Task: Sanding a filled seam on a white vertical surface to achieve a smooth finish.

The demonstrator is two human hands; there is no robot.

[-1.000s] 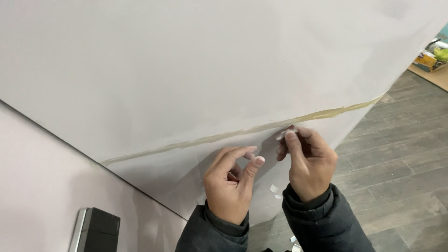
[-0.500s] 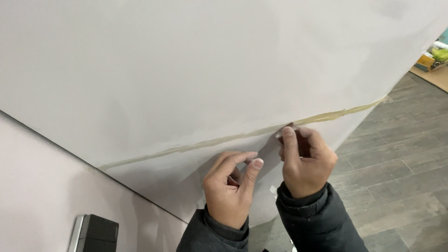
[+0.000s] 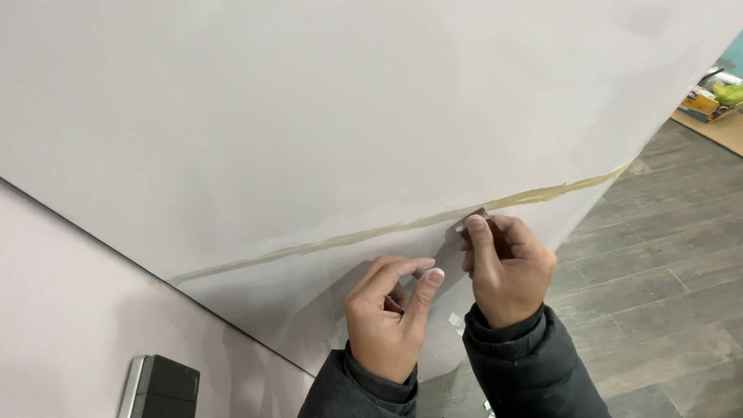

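Right hand pinching a small dark scraper, still working along the yellowish seam; left hand now drawing back below, fingers curled, empty.

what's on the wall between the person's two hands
In the head view, only bare white wall shows between the left hand and right hand; the yellowish seam line runs just above that gap.

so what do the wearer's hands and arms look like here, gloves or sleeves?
No gloves: left hand and right hand are bare, no rings or watch visible. Nails are short and unpainted. Both forearms wear dark charcoal jacket sleeves, left sleeve and right sleeve, thick fabric with plain cuffs ending at the wrists. No markings.
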